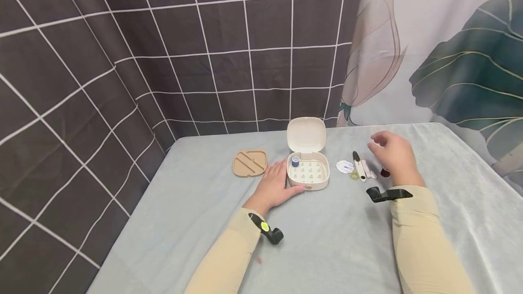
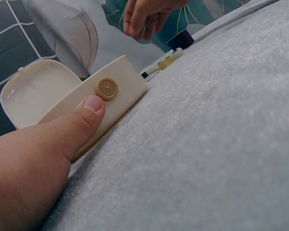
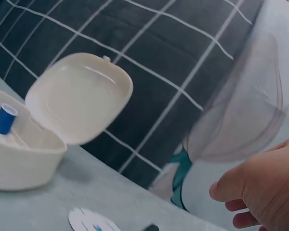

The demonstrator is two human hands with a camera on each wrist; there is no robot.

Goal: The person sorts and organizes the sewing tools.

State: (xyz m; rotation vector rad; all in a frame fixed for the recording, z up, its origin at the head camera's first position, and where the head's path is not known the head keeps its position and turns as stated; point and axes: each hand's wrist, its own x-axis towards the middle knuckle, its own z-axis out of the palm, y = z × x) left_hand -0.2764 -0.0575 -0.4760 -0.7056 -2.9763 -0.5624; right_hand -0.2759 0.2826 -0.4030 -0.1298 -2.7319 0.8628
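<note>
A cream sewing box (image 1: pixel 308 185) stands with its lid (image 1: pixel 306 135) raised. Inside, one blue thread spool (image 1: pixel 295 161) sits at the back left among rows of small pegs. My left hand (image 1: pixel 274 185) rests against the box's left side, fingers extended; its thumb touches the front wall near a tan button-shaped catch (image 2: pixel 106 89). To the right of the box, my right hand (image 1: pixel 394 155) hovers above the cloth with fingers loosely bent and nothing visible in them. A dark reddish spool (image 1: pixel 385 172) lies partly hidden under it.
A tan divided tray (image 1: pixel 250 163) lies left of the box. Between the box and my right hand are a white round disc (image 1: pixel 345 167), black-and-white thread snips (image 1: pixel 359 167), a yellowish ring (image 1: pixel 354 175) and a pink-and-white strip (image 1: pixel 366 169). Grey cloth (image 1: pixel 327 239) covers the table.
</note>
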